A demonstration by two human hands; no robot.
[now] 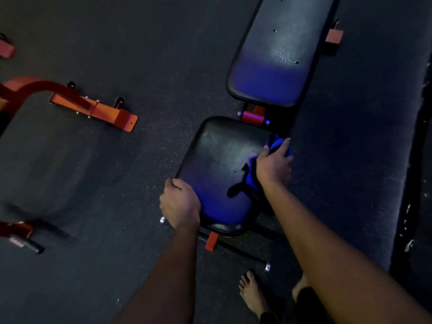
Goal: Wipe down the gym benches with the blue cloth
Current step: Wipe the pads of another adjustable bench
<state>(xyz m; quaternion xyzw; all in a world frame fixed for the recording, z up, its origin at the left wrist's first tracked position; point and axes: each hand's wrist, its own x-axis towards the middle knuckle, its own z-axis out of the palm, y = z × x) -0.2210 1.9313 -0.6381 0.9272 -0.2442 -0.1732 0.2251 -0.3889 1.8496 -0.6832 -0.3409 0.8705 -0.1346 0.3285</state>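
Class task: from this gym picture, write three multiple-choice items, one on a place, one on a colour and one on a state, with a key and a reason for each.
1. Where is the blue cloth?
A) on the floor
B) in a bucket
C) at the right edge of the seat pad

2. What colour is the metal frame at the left?
A) orange
B) green
C) white

3. What is the left hand doing?
A) hanging free
B) gripping the seat pad's left edge
C) holding a bottle

Key:
1 C, the right hand holds it against that edge.
2 A, its bars show orange.
3 B, its fingers curl over the pad's rim.
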